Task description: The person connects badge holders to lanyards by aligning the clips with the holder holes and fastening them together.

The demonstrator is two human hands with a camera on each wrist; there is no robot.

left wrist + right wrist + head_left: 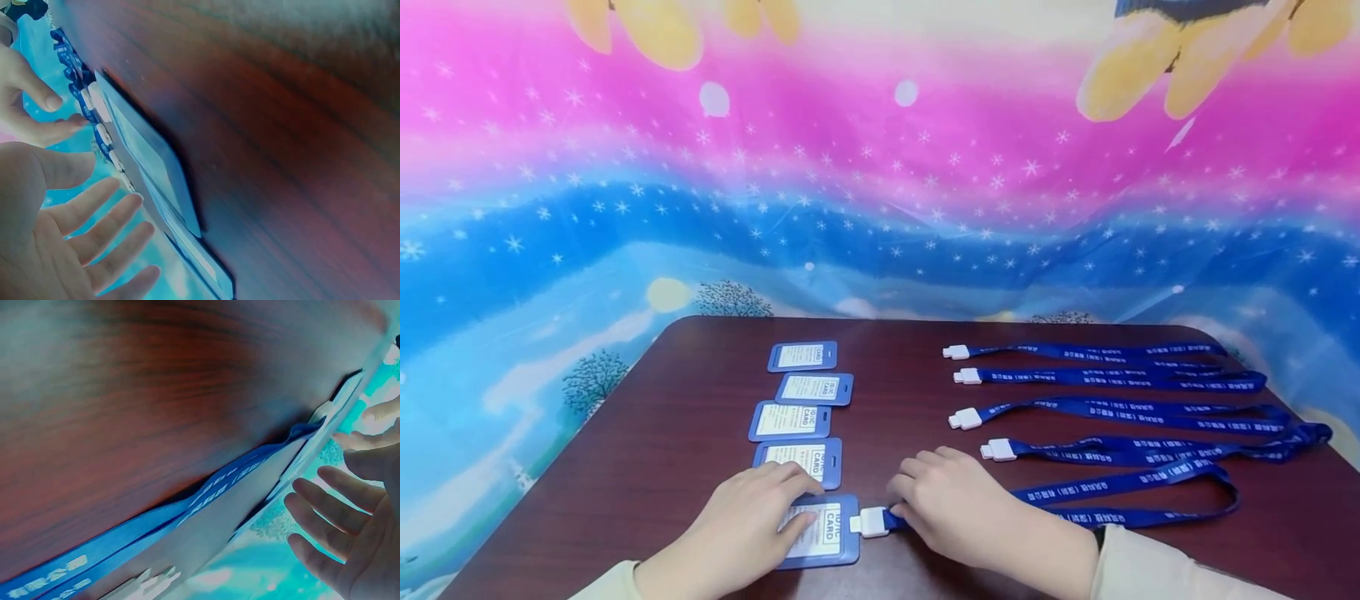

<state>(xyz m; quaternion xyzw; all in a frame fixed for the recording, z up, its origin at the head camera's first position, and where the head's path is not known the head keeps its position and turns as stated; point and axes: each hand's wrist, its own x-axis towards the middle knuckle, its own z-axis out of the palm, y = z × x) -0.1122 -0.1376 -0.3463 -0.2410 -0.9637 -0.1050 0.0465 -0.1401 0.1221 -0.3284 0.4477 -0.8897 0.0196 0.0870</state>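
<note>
My left hand (745, 517) hovers over the nearest blue card holder (831, 542), covering its left part. In the left wrist view that hand (75, 244) has its fingers spread beside the holder (150, 156), gripping nothing. A white clip (874, 522) at the end of a blue lanyard (1105, 485) meets the holder's right edge, its tip overlapping the rim. Over the strap just behind the clip is my right hand (951, 504), hiding part of it. The right wrist view has this hand (350, 531) with loose, spread fingers above the lanyard (206, 490), holding nothing.
Several more blue card holders (814, 389) form a column going back on the dark wooden table (662, 450). To the right, several blue lanyards (1150, 379) with white clips (967, 377) lie in rows. A colourful printed cloth (865, 183) hangs behind the table.
</note>
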